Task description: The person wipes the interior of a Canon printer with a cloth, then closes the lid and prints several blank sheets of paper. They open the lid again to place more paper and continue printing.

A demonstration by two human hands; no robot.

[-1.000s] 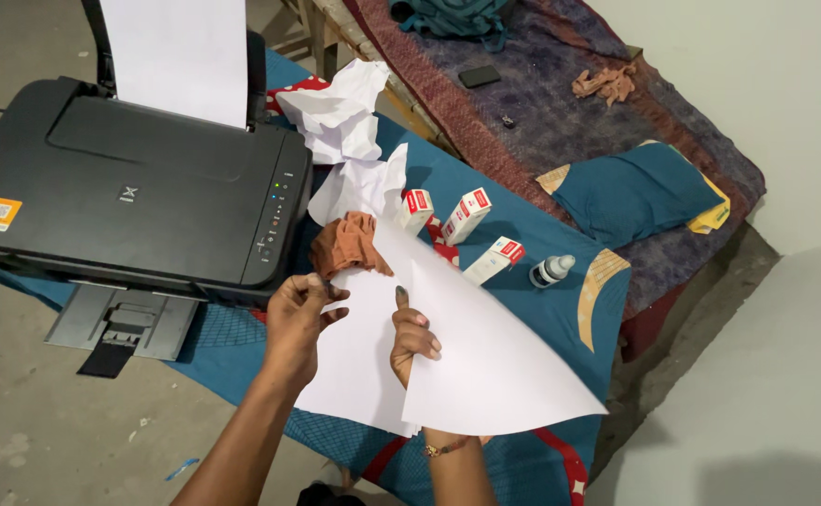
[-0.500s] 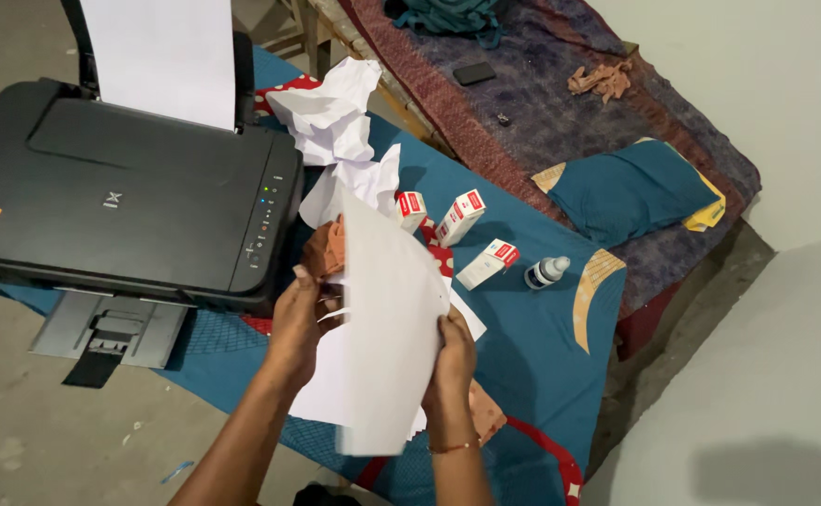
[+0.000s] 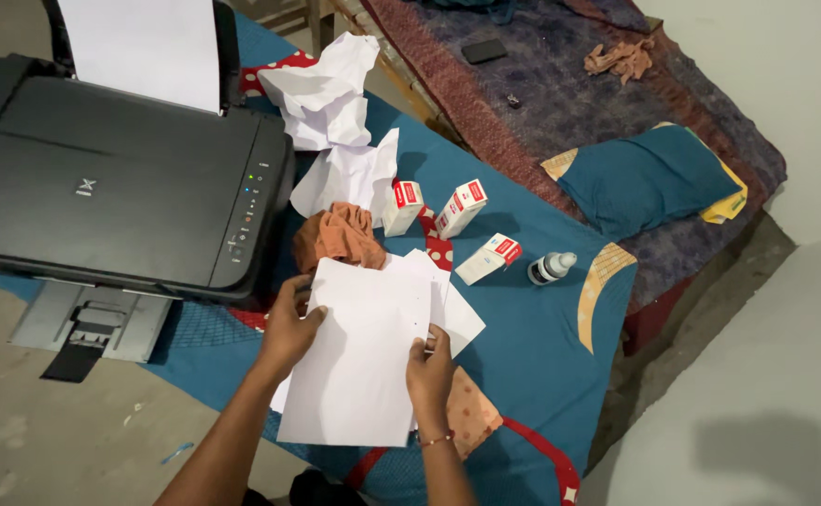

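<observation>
A sheet (image 3: 359, 361) is pinched flat over the blue cloth (image 3: 542, 347), its left edge by the left hand (image 3: 291, 326), its lower right edge by the right hand (image 3: 429, 370). Loose sheets (image 3: 453, 314) underneath could be dragged askew. Beyond are an orange rag (image 3: 340, 236) and a printer (image 3: 120, 178).

3 small white cartons w/ red ends (image 3: 457, 223) on blue cloth (image 3: 532, 337), two leaning side by side, third flat nearby, small white bottle w/ dark label (image 3: 550, 268) lying just right of it
</observation>
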